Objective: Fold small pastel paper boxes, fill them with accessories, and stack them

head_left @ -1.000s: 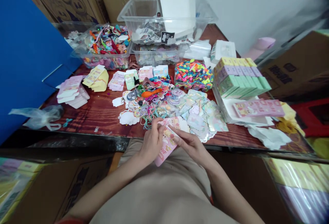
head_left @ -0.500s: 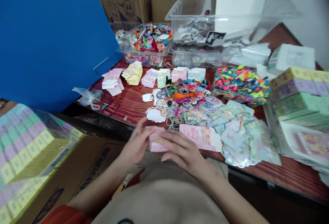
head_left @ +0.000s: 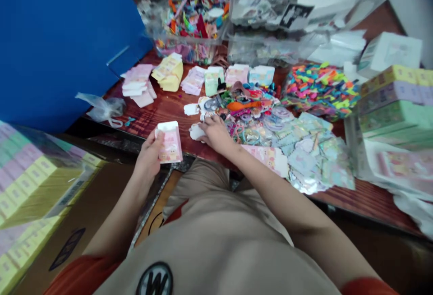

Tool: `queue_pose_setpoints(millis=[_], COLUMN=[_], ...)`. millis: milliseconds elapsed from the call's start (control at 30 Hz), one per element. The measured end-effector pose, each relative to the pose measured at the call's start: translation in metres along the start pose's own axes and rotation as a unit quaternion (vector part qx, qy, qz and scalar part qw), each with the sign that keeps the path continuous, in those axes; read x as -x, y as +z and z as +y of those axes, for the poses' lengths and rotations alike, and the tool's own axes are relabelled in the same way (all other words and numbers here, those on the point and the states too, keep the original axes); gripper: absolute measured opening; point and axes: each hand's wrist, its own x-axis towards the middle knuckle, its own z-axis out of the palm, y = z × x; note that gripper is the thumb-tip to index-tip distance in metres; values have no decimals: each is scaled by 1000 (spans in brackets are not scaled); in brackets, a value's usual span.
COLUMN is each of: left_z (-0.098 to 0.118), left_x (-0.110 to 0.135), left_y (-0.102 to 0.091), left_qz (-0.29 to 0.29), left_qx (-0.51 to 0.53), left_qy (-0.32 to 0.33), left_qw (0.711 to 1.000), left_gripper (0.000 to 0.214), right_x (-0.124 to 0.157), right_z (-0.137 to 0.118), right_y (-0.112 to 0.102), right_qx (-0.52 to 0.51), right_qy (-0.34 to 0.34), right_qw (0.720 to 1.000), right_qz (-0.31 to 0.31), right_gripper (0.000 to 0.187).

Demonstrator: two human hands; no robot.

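Observation:
My left hand (head_left: 149, 153) is closed around the edge of a small pink printed box (head_left: 170, 142), held upright in front of the table edge. The white flap at the top of the box is visible. My right hand (head_left: 215, 133) reaches over the left side of a pile of small trinkets (head_left: 248, 110), fingers bent and apart. A white cloud-shaped cut-out (head_left: 195, 131) lies at its thumb and fingertips; whether they touch it is unclear. Below the pile, partly behind my right forearm, lies a flat pink box (head_left: 270, 157).
Stacks of folded boxes, including a yellow stack (head_left: 169, 73), stand behind the pile. Shiny packets (head_left: 311, 155) and a bag of colourful pieces (head_left: 321, 89) lie to the right. Clear bins (head_left: 189, 44) stand at the back. Packed boxes (head_left: 27, 195) are at the left.
My hands have parted. The left has moved left with the pink box, which now stands upright; the right has let go of it and reached forward to the pile. The view has tilted down.

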Motion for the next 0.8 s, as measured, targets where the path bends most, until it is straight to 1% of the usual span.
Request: queue_pose_setpoints(millis=[100, 200, 300, 367, 467, 533, 600, 633, 700, 733, 800], left_z=[-14, -21, -23, -22, -22, -23, -24, -25, -24, -23, -19], left_x=[-1, 1, 6, 10, 15, 17, 18, 20, 24, 27, 35], left_y=[2, 9, 15, 19, 25, 30, 34, 36, 40, 42, 45], left_qz=[-16, -39, -38, -55, -104, -111, -108, -115, -147, -164, -170], left_qx=[-51, -98, -148, -187, -216, -227, -238, -243, -257, -274, -348], left_qy=[44, 74, 90, 101, 116, 124, 128, 132, 154, 174, 225], left_qw=[998, 992, 984, 976, 964, 960, 957, 954, 943, 932, 894], left_gripper=[55, 55, 55, 57, 68, 73, 70, 66, 58, 56, 57], right_x=[0, 3, 9, 15, 24, 29, 33, 36, 42, 47, 58], right_z=[4, 5, 6, 9, 18, 26, 35, 37, 40, 39, 35], right_y=[0, 3, 6, 6, 3, -2, -7, -10, -17, -22, -32], right_qx=[-10, -43, -120, -190, -270, -276, -260, -256, -260, -267, -298], right_qy=[6, 4, -11, -6, 26, 41, 35, 25, 16, 22, 49], right_qw=[1000, 998, 988, 974, 951, 951, 956, 957, 946, 936, 913], right_qz=[1, 45, 97, 122, 146, 136, 128, 138, 193, 227, 272], right_gripper=[33, 28, 15, 9, 17, 23, 28, 28, 31, 34, 42])
